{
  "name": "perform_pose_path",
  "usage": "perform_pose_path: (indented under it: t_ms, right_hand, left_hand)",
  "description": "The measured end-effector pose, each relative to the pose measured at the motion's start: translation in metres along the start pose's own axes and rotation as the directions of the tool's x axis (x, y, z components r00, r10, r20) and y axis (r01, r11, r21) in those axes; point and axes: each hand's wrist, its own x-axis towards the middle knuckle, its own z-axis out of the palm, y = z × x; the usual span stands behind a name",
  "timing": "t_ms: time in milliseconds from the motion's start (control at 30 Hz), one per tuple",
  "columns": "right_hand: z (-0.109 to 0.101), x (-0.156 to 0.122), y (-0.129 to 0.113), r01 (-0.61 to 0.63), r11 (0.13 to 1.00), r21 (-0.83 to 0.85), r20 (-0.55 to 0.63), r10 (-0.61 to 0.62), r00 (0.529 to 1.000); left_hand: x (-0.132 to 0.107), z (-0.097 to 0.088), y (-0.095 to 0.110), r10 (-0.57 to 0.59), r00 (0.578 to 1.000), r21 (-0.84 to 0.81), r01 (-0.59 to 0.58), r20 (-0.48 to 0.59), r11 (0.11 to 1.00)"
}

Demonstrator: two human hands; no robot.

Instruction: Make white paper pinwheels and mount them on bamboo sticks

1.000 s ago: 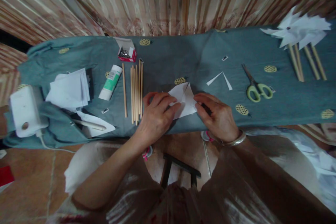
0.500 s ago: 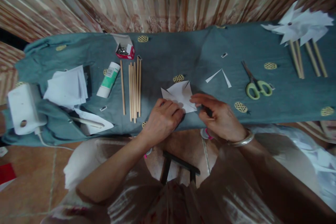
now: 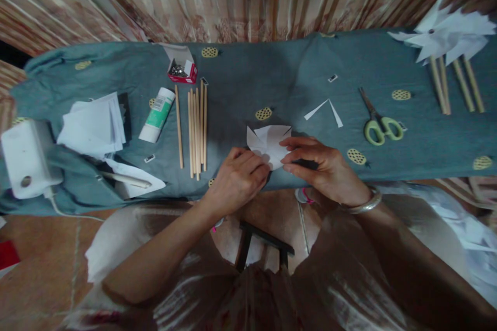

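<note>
A small white piece of paper (image 3: pixel 267 138), slit at its corners, lies near the front edge of the cloth-covered table (image 3: pixel 233 88). My left hand (image 3: pixel 243 173) is closed on its lower left side, with the fingertips pressing the paper. From the right, my right hand (image 3: pixel 322 165) pinches the paper's right edge between thumb and fingers. The paper's lower left part is hidden under my left fingers. To the right lie two thin white paper strips (image 3: pixel 334 114) and scissors with green handles (image 3: pixel 382 126).
Left of my hands are several wooden sticks (image 3: pixel 197 134), a glue stick (image 3: pixel 157 114), an open red box of small metal pieces (image 3: pixel 182 70), stacked paper (image 3: pixel 91 126) and a white power block (image 3: pixel 27 158). White paper pinwheels (image 3: pixel 435 31) on sticks lie far right.
My right thumb and fingers have closed onto the paper's right edge. The paper has turned slightly, and its right side is now gripped. My left hand stays on it.
</note>
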Motion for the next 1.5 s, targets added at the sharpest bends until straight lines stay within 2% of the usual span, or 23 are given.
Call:
perform_pose_path:
  t_ms: [133,267,500,700,1000,1100,1267,1500]
  right_hand:
    - [0.004,0.002,-0.001,0.002,1.000,-0.016,-0.009,-0.002,1.000]
    - [0.011,0.006,-0.003,0.030,0.994,-0.108,-0.050,-0.036,0.998]
    - [0.019,0.012,-0.005,0.048,0.976,-0.212,-0.101,-0.071,0.992]
    - [0.024,0.013,-0.005,0.053,0.970,-0.237,-0.120,-0.084,0.989]
    - [0.024,0.015,-0.006,0.065,0.968,-0.242,-0.122,-0.097,0.988]
    - [0.024,0.014,-0.005,0.062,0.970,-0.236,-0.124,-0.093,0.988]
    - [0.024,0.013,-0.003,0.068,0.970,-0.231,-0.136,-0.102,0.985]
    - [0.023,0.013,-0.005,0.065,0.972,-0.227,-0.122,-0.094,0.988]
  left_hand:
    - [-0.001,0.000,0.000,0.018,1.000,0.009,-0.018,0.013,1.000]
    - [-0.001,-0.001,0.002,0.005,1.000,-0.006,-0.005,0.021,1.000]
    - [-0.004,0.003,0.004,-0.018,1.000,-0.020,0.018,-0.013,1.000]
    - [-0.004,0.004,0.003,0.002,1.000,-0.006,-0.002,0.026,1.000]
    - [-0.003,0.000,0.004,-0.013,1.000,-0.063,0.011,-0.028,0.998]
    - [-0.005,-0.006,-0.003,-0.073,0.996,-0.121,0.067,-0.050,0.990]
    - [-0.008,-0.012,-0.024,-0.325,0.942,-0.232,0.299,-0.081,0.926]
    - [-0.002,0.004,-0.032,-0.351,0.936,-0.340,0.321,-0.027,0.884]
